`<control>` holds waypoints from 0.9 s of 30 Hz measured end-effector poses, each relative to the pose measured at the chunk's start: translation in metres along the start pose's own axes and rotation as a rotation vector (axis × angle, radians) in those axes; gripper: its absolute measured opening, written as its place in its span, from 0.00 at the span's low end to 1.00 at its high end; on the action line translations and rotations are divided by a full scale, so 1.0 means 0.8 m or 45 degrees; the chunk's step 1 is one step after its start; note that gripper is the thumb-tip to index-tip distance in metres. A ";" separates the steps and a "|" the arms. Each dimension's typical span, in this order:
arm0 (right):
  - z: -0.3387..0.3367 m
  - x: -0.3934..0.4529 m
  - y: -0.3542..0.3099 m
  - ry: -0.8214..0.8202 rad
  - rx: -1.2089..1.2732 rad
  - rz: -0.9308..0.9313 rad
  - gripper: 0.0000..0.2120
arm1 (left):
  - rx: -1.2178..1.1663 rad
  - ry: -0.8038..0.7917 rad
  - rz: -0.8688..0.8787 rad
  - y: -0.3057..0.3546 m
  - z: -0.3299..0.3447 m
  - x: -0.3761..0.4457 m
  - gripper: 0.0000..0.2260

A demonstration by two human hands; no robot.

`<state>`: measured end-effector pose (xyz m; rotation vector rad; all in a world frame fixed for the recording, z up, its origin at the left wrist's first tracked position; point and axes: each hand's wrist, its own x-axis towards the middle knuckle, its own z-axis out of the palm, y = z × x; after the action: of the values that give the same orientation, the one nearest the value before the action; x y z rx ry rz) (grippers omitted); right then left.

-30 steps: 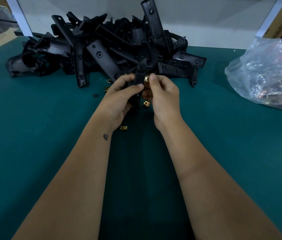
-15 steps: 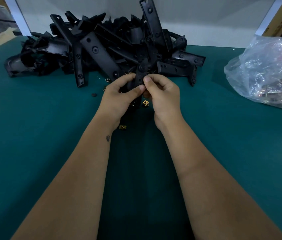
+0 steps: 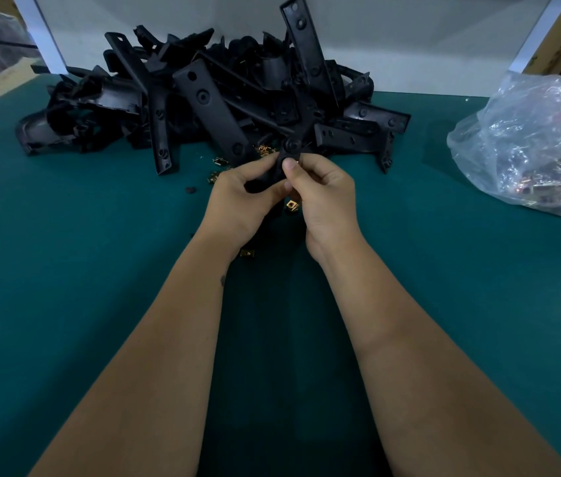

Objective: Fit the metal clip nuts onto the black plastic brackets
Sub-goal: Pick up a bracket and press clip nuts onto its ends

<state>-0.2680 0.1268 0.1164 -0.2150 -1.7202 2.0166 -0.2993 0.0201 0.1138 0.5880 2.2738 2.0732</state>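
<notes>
Both hands meet in the middle of the green table [image 3: 65,270], and they hold one black bracket [image 3: 287,151] up between them. The left hand [image 3: 241,201] curls its fingers and thumb round the lower part of the bracket. The right hand [image 3: 324,197] pinches the bracket near its top, with the thumb pressed flat on the front. The bracket is a long, flat strip of dull black plastic with a round bump near its top end. I cannot tell if a nut sits under the right thumb. Right behind the hands is a big pile [image 3: 203,98] of more black brackets, thrown every which way, some flat and some poking up. One long strip [image 3: 303,46] stands up high at the back of the pile. Small gold nuts [image 3: 219,170] lie on the table at the front edge of the pile, just past the left hand. One shiny square nut [image 3: 292,205] lies under the hands, and another nut [image 3: 248,253] lies by the left wrist. A tiny dark bit [image 3: 190,190] sits on the table to the left of the hands. Far off to the right is a clear, crinkly bag [image 3: 530,142] with small shiny parts inside. The table top looks smooth and soft.
</notes>
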 end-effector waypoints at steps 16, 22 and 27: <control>0.027 -0.015 0.001 0.093 -0.312 -0.171 0.07 | -0.101 0.237 -0.103 0.001 0.005 -0.002 0.16; 0.033 -0.017 0.000 0.249 -0.571 -0.230 0.10 | -0.002 0.290 -0.029 0.002 0.011 -0.004 0.13; 0.024 -0.012 -0.001 0.303 -0.706 -0.397 0.12 | 0.035 0.229 0.029 0.003 0.014 -0.005 0.12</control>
<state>-0.2673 0.1058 0.1190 -0.3277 -1.9740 1.2147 -0.2920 0.0302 0.1135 0.4474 2.4031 2.1926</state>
